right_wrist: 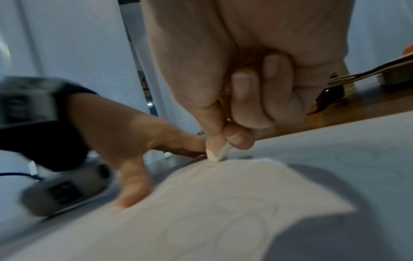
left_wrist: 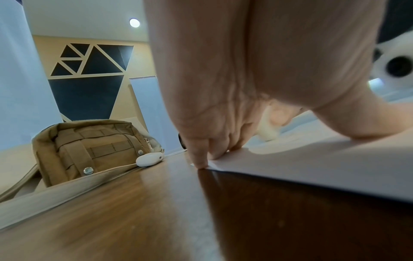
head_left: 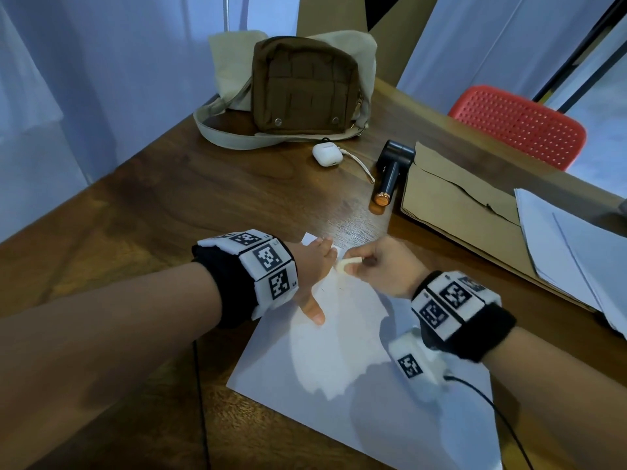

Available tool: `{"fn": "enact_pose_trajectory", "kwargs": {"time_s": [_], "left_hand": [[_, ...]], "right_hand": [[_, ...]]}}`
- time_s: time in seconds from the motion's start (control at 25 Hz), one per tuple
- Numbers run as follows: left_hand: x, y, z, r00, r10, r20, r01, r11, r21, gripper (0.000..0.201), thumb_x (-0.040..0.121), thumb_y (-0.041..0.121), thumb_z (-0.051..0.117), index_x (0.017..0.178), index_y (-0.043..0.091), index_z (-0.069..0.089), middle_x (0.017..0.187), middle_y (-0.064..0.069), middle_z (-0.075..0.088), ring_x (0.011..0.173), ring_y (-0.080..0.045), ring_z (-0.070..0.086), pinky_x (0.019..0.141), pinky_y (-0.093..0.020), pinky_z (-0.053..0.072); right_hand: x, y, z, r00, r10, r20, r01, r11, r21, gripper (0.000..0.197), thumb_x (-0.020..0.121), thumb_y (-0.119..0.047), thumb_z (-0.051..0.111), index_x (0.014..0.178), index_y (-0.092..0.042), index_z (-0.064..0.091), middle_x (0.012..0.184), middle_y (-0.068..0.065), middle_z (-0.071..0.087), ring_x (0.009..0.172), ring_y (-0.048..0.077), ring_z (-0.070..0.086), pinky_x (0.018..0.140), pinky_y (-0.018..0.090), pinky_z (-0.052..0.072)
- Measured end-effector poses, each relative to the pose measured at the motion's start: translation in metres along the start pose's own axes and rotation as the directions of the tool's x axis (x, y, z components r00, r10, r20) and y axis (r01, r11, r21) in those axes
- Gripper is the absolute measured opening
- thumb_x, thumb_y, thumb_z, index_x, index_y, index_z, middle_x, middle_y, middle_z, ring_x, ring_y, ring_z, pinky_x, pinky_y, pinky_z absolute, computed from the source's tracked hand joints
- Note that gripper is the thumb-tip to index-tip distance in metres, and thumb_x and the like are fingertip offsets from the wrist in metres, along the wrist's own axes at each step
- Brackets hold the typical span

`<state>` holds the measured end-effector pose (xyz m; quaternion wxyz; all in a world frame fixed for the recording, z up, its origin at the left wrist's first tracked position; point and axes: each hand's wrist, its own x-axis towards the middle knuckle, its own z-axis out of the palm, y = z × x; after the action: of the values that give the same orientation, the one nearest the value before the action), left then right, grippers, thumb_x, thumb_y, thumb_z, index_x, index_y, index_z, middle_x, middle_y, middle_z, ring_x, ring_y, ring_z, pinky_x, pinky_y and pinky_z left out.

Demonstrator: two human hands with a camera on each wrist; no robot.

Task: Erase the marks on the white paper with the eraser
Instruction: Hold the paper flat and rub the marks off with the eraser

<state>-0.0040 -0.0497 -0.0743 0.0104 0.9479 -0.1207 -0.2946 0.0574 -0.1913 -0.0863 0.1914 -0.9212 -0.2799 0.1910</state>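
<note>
Wooden table [head_left: 142, 212] bears closed brown bag [head_left: 303, 84]; contents hidden.

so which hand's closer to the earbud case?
Left. The left hand presses the paper at its far corner, on the side of the earbud case. The right hand, holding the eraser, works further to the right.

Head looks down; wrists skim the paper [head_left: 339, 385]
</note>
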Motion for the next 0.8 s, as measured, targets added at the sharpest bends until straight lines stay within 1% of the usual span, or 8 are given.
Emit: {"fn": "enact_pose_trajectory", "kwargs": {"time_s": [0.08, 0.16, 0.32, 0.4, 0.56, 0.64, 0.72, 0.8], "left_hand": [[0.001, 0.000, 0.001, 1.000, -0.012, 0.006, 0.012, 1.000, -0.017, 0.112, 0.080, 0.049, 0.066, 0.150, 0.006, -0.011, 0.158, -0.009, -0.017, 0.147, -0.024, -0.003, 0.117, -0.038, 0.015], [0.001, 0.000, 0.002, 1.000, -0.015, 0.018, 0.016, 1.000, -0.023, 0.113, 0.080, 0.047, 0.067, 0.149, 0.006, -0.012, 0.157, -0.009, -0.019, 0.147, -0.023, -0.006, 0.117, -0.038, 0.013], [0.000, 0.000, 0.001, 1.000, 0.013, -0.006, -0.013, 0.999, -0.039, 0.111, 0.080, 0.048, 0.066, 0.150, 0.008, -0.010, 0.158, -0.008, -0.015, 0.147, -0.024, -0.001, 0.116, -0.037, 0.015], [0.000, -0.003, 0.002, 0.999, 0.036, -0.020, -0.037, 0.998, -0.056, 0.109, 0.079, 0.048, 0.067, 0.151, 0.008, -0.006, 0.159, -0.008, -0.011, 0.147, -0.024, 0.001, 0.116, -0.037, 0.016], [0.000, -0.006, 0.004, 0.996, 0.066, -0.061, -0.071, 0.993, -0.096, 0.100, 0.079, 0.043, 0.069, 0.150, 0.008, 0.007, 0.158, -0.009, 0.001, 0.145, -0.023, 0.009, 0.113, -0.032, 0.021], [0.001, -0.006, 0.004, 0.996, 0.072, -0.057, -0.077, 0.992, -0.095, 0.103, 0.079, 0.045, 0.069, 0.150, 0.009, 0.004, 0.158, -0.009, -0.001, 0.146, -0.023, 0.005, 0.114, -0.034, 0.019], [0.003, -0.006, 0.006, 0.997, 0.060, -0.053, -0.065, 0.993, -0.103, 0.111, 0.078, 0.046, 0.069, 0.151, 0.009, -0.005, 0.159, -0.008, -0.008, 0.147, -0.023, -0.001, 0.116, -0.037, 0.015], [0.004, -0.006, 0.007, 0.998, 0.048, -0.049, -0.053, 0.993, -0.110, 0.113, 0.077, 0.046, 0.070, 0.151, 0.009, -0.009, 0.159, -0.008, -0.011, 0.147, -0.023, -0.002, 0.117, -0.036, 0.014]], "right_hand": [[-0.021, 0.002, 0.007, 0.993, -0.063, 0.098, 0.064, 0.998, -0.007, 0.022, 0.088, -0.017, 0.060, 0.106, -0.022, 0.071, 0.090, -0.006, 0.073, 0.081, 0.011, 0.063, 0.081, 0.025, 0.050], [-0.041, -0.001, 0.006, 0.968, -0.078, 0.238, 0.065, 0.996, 0.063, 0.022, 0.086, -0.015, 0.062, 0.105, -0.021, 0.072, 0.067, -0.023, 0.067, 0.066, -0.004, 0.059, 0.071, 0.009, 0.042], [-0.006, -0.006, -0.006, 0.997, 0.053, 0.060, -0.055, 0.998, 0.027, 0.022, 0.087, -0.019, 0.061, 0.107, -0.015, 0.071, 0.068, -0.009, 0.058, 0.064, 0.002, 0.050, 0.071, 0.022, 0.043], [0.002, -0.015, -0.003, 0.997, 0.065, -0.028, -0.065, 0.998, 0.025, 0.021, 0.088, -0.020, 0.059, 0.104, -0.013, 0.071, 0.065, -0.011, 0.051, 0.062, 0.003, 0.047, 0.067, 0.019, 0.039], [-0.032, -0.025, 0.016, 0.987, -0.063, 0.146, 0.054, 0.996, 0.065, 0.019, 0.086, -0.017, 0.061, 0.101, -0.016, 0.073, 0.056, -0.021, 0.049, 0.049, -0.007, 0.051, 0.049, 0.005, 0.035], [-0.022, -0.021, 0.011, 0.994, -0.030, 0.107, 0.024, 0.998, 0.054, 0.020, 0.087, -0.019, 0.061, 0.102, -0.017, 0.072, 0.066, -0.011, 0.060, 0.052, -0.005, 0.053, 0.053, 0.006, 0.037], [-0.006, -0.018, 0.003, 0.997, 0.068, -0.033, -0.066, 0.996, 0.054, 0.022, 0.088, -0.020, 0.059, 0.105, -0.016, 0.071, 0.087, 0.002, 0.069, 0.075, 0.007, 0.061, 0.071, 0.022, 0.050], [-0.005, -0.017, 0.006, 0.994, 0.067, -0.083, -0.065, 0.997, 0.033, 0.023, 0.088, -0.021, 0.058, 0.107, -0.017, 0.070, 0.095, 0.008, 0.070, 0.084, 0.017, 0.061, 0.078, 0.027, 0.050]]}}
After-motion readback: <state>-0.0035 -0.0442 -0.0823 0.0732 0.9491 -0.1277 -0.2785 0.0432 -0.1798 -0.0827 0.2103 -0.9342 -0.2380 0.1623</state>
